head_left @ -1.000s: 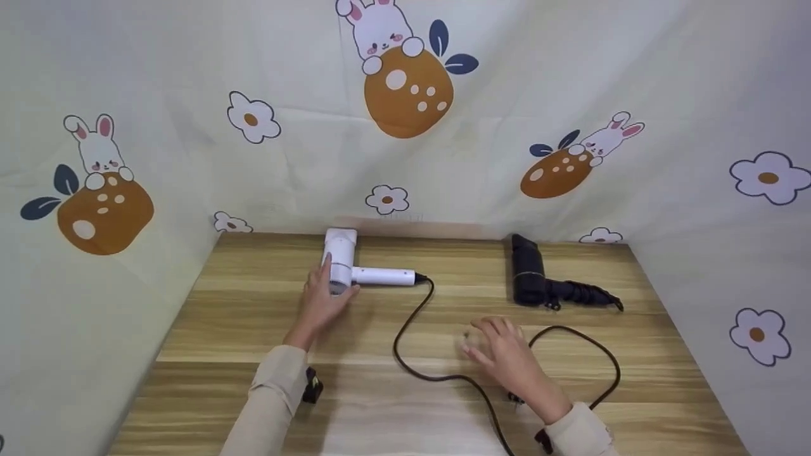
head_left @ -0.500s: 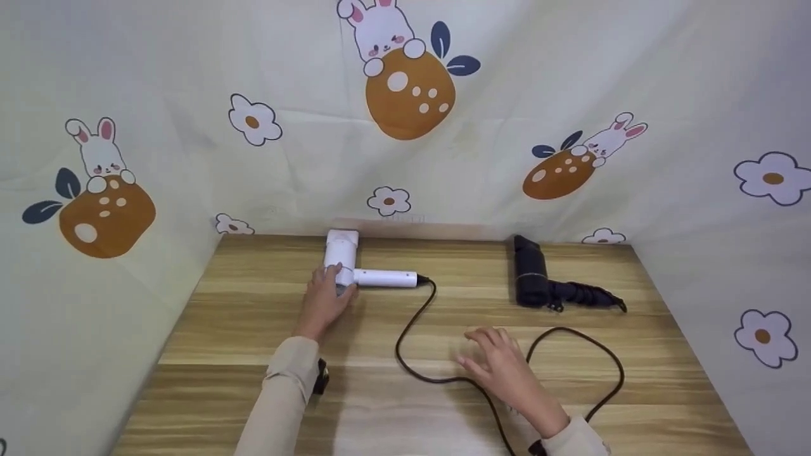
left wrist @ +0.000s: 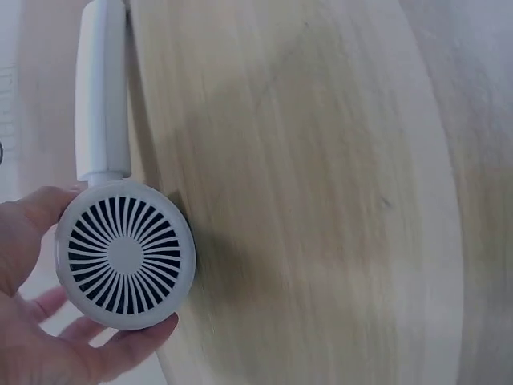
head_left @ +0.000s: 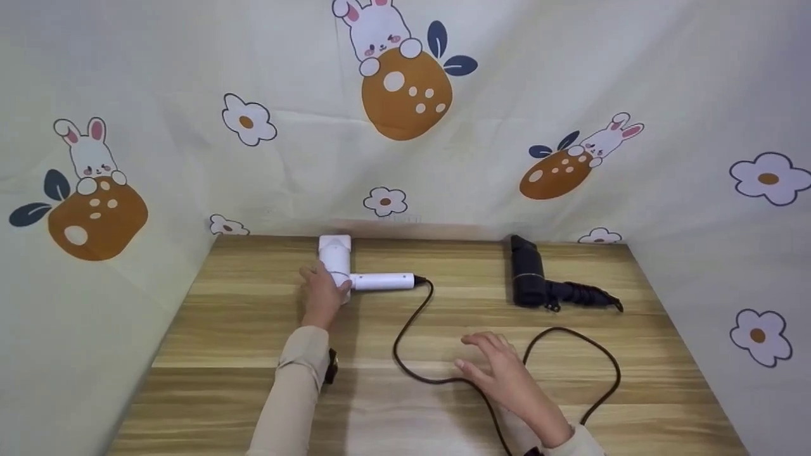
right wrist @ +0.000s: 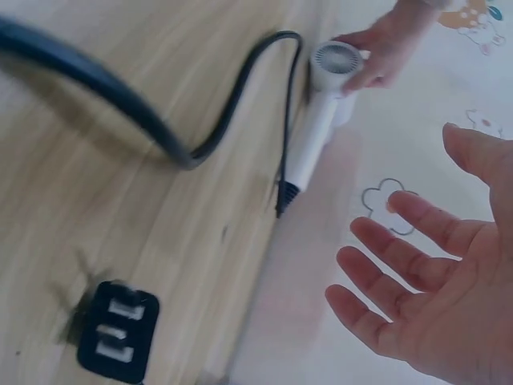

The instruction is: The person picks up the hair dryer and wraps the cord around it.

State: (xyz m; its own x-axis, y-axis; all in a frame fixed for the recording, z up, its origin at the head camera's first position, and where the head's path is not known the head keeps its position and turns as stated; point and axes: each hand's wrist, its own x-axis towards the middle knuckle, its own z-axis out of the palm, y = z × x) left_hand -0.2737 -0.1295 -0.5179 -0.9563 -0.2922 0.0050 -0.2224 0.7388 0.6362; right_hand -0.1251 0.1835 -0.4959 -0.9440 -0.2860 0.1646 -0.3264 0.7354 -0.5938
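A white hair dryer (head_left: 334, 253) lies on its side near the back of the wooden table, its handle pointing right. My left hand (head_left: 324, 294) grips the rear of its barrel, thumb on the handle side and fingers around the other. In the left wrist view, the dryer's round slotted vent (left wrist: 125, 254) sits between thumb and fingers (left wrist: 136, 349). My right hand (head_left: 510, 380) hovers over the table, fingers spread and slightly bent, holding nothing. A black cord (head_left: 412, 375) runs from the handle, loops forward and passes near the right hand.
A black hair dryer (head_left: 528, 272) lies at the back right, its cord (head_left: 580, 293) wrapped around the handle. In the right wrist view a black plug (right wrist: 119, 330) lies on the table (right wrist: 200, 281). A patterned cloth (head_left: 304, 158) encloses the back and sides.
My left hand has shifted its hold at the barrel's rear, and the white hair dryer has slid slightly toward me. My right hand has drawn back a little. The black hair dryer has stayed put.
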